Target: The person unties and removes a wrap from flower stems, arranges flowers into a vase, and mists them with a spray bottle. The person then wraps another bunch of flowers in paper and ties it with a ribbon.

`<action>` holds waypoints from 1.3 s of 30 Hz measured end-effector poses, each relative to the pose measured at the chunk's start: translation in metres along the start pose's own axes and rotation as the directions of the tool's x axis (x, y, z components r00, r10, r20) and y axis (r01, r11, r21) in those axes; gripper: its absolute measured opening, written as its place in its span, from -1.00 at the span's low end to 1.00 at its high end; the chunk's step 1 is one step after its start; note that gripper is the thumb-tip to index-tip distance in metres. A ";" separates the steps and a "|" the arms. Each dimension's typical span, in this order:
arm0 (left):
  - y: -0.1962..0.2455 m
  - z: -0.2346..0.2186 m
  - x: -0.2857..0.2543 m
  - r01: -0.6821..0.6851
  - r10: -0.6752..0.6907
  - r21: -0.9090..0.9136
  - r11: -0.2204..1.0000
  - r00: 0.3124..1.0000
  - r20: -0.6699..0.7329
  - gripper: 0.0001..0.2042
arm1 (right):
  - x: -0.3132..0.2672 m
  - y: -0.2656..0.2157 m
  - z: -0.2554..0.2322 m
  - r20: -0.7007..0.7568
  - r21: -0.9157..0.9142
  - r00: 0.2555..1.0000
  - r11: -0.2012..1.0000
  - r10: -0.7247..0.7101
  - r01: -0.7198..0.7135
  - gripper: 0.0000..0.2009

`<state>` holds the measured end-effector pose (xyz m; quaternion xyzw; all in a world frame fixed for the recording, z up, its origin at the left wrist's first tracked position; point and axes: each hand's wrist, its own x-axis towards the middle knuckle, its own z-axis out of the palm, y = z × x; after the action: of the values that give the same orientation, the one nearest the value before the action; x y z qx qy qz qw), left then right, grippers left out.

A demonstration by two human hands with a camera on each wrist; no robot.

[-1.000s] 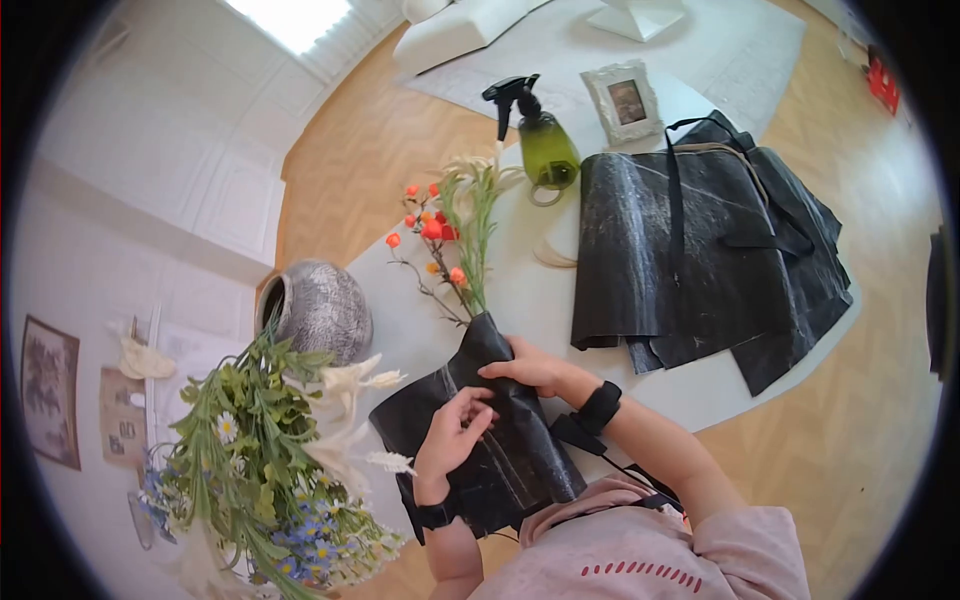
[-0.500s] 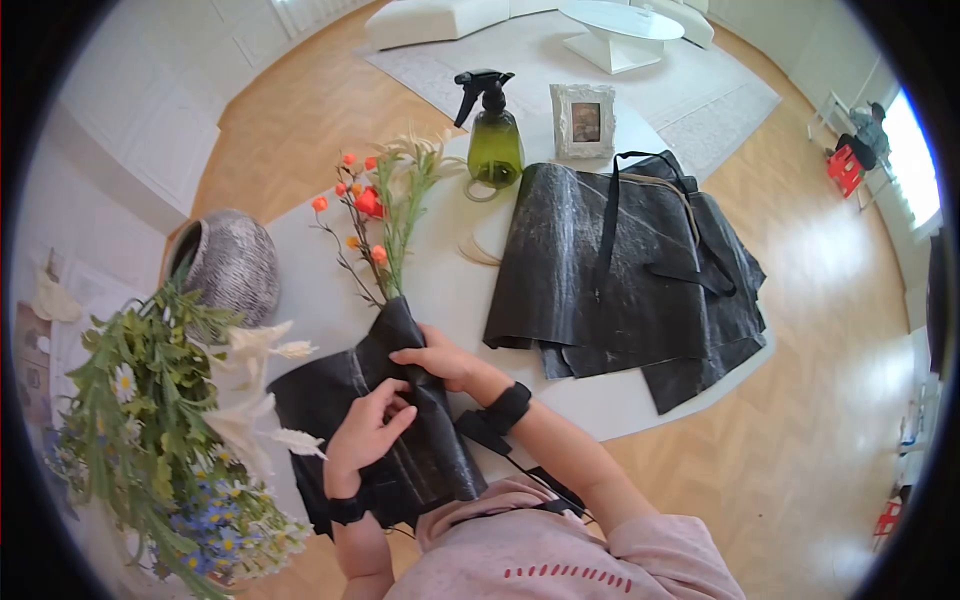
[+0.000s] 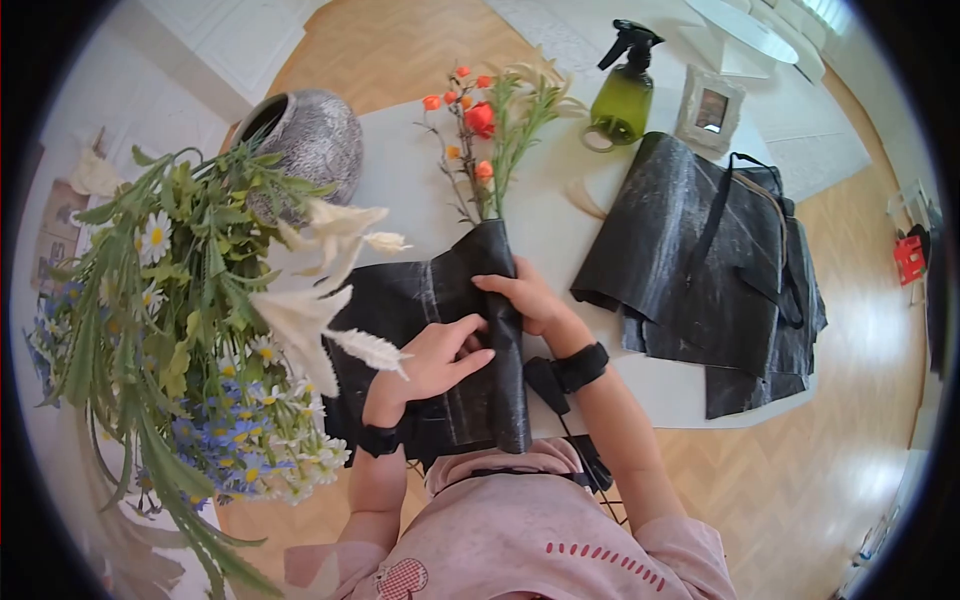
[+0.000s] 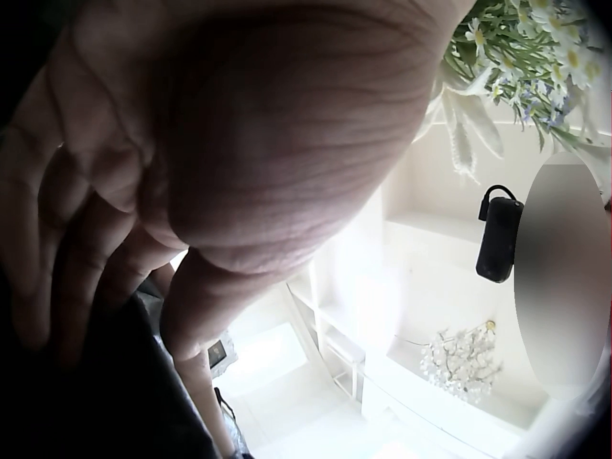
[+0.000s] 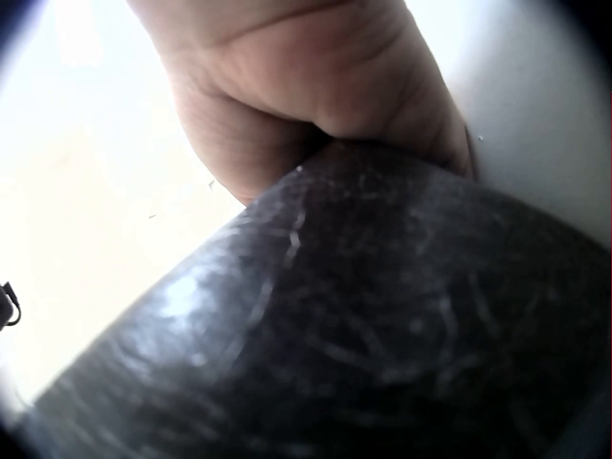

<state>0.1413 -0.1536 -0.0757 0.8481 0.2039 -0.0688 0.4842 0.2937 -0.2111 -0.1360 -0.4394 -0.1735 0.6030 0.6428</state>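
Note:
A black leather-like sheet [image 3: 395, 285] lies at the near side of the table, its right part rolled into a tube. Out of the tube's top stick red and orange flowers [image 3: 480, 120] and a pale-plumed green spray [image 3: 515, 125]; their lower stems are hidden. My right hand [image 3: 532, 300] grips the tube's upper right side, thumb across its front; the right wrist view shows the palm close against the black surface [image 5: 335, 287]. Over the sheet just left of the tube is my left hand [image 3: 428, 362], fingers loosely bent against the material, thumb pointing toward the roll.
A spray bottle [image 3: 622, 105] and a framed picture [image 3: 709, 112] stand at the back. More black sheeting with straps [image 3: 690, 270] lies to the right. At the left, a grey textured vase [image 3: 325, 140] lies tipped beside a large bunch of daisies and blue flowers [image 3: 215, 430].
The head view has swung, shifting the scene across the frame. Both hands keep nearly the same places on the black sheet, and the rolled tube stands more upright in view.

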 end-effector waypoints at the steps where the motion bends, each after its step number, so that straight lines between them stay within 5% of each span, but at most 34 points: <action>1: -0.001 0.000 0.001 -0.014 0.014 0.001 1.000 1.000 0.005 -0.74 | 0.001 0.001 -0.001 -0.012 -0.009 1.000 1.000 0.007 -0.007 -0.64; 31: 0.002 -0.001 0.006 -0.016 0.015 0.028 0.999 0.998 0.057 -0.78 | -0.001 -0.003 -0.001 -0.021 -0.036 0.999 0.999 0.038 -0.039 -0.63; 39: 0.009 -0.025 0.008 -0.053 -0.003 -0.239 0.970 0.974 -0.227 -0.87 | 0.001 0.001 -0.003 -0.003 -0.009 0.999 0.999 0.040 -0.040 -0.63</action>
<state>0.1505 -0.1339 -0.0582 0.7872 0.2537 0.0598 0.5589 0.2955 -0.2109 -0.1386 -0.4467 -0.1663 0.6143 0.6289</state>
